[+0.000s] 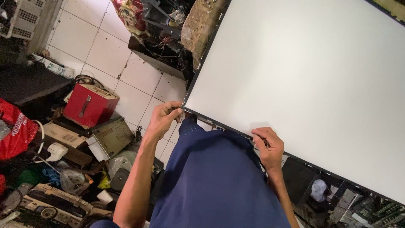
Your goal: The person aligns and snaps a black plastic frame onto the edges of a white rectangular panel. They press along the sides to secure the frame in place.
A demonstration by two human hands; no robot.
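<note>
A large flat white panel (pixel 303 76) with a thin dark frame fills the upper right of the head view. My left hand (pixel 163 118) pinches the panel's near left corner with its fingertips. Farther right, my right hand (pixel 268 145) grips the panel's near edge, fingers curled over the dark frame. My legs in dark blue trousers (pixel 215 181) stand between the two arms, under the panel's edge.
A red metal box (pixel 89 104) sits on the white tiled floor (pixel 105 50) to the left, among old electronic devices and a red bag (pixel 17 131). Dark open chassis with wires lie beyond the panel's left edge. Circuit boards (pixel 358 207) lie at lower right.
</note>
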